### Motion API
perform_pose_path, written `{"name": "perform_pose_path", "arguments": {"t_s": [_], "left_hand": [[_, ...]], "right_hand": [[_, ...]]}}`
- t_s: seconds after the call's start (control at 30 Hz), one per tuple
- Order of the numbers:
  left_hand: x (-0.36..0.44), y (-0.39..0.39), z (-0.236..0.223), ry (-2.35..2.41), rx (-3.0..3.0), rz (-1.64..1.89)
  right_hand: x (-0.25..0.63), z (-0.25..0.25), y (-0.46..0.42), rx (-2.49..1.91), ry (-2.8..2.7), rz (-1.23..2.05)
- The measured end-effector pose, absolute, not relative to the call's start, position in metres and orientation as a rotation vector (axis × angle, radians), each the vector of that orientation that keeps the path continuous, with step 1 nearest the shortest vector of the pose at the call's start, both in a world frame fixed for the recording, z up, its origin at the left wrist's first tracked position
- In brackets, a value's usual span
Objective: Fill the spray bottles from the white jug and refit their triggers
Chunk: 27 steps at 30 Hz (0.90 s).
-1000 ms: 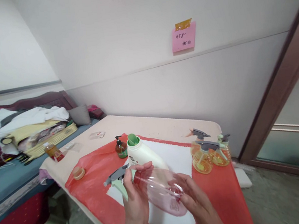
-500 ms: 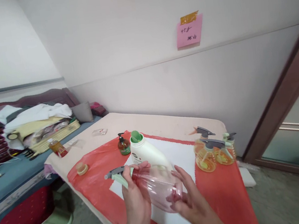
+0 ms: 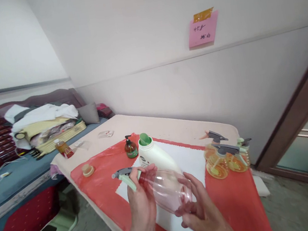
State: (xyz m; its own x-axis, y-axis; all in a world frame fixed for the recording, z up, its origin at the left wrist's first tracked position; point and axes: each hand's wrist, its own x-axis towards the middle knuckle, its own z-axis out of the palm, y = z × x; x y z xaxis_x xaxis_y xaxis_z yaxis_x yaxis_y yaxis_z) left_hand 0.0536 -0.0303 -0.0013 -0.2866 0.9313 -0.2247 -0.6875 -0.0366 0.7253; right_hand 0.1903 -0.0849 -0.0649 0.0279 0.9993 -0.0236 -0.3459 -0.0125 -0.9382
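Observation:
I hold a clear pink spray bottle (image 3: 168, 189) on its side above the table. My left hand (image 3: 141, 200) is wrapped round its neck, just behind the grey and pale green trigger head (image 3: 124, 174) that points left. My right hand (image 3: 198, 206) cups the bottle's round base with bent fingers. Right behind the bottle stands a white jug (image 3: 155, 157) with a green funnel-like top (image 3: 145, 138). Beneath lie a white cloth (image 3: 186, 160) and a red cloth (image 3: 102, 175).
A small brown pump bottle (image 3: 130, 149) stands left of the jug. Three yellow spray bottles (image 3: 224, 157) cluster at the right table edge. A tan lid (image 3: 87, 170) and a small amber bottle (image 3: 63, 148) lie at left. A bed with piled laundry (image 3: 41, 121) is beyond; a door frame (image 3: 292, 108) stands right.
The view has shifted, so the scene sits further right. My right hand slid from the bottle's side to under its base, and the bottle has turned a little between my hands.

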Motion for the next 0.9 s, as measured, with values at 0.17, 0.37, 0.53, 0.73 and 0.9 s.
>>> {"name": "perform_pose_path", "arguments": {"t_s": [0.17, 0.37, 0.53, 0.73, 0.9], "left_hand": [[0.05, -0.029, 0.001, 0.861, 0.462, 1.602], [0.053, -0.028, 0.001, 0.937, 0.357, 1.669], [0.053, -0.03, 0.0, 0.888, 0.449, 1.577], [0.054, -0.03, -0.001, 0.955, 0.371, 1.689], [0.049, -0.033, 0.001, 0.873, 0.489, 1.564]], "right_hand": [[0.197, -0.065, -0.083, -1.023, -0.929, 1.729], [0.194, -0.074, -0.081, -1.065, -0.947, 1.388], [0.196, -0.064, -0.081, -1.067, -0.916, 1.709], [0.186, -0.075, -0.084, -1.059, -0.923, 1.355], [0.185, -0.086, -0.085, -1.101, -0.705, 1.65]]}}
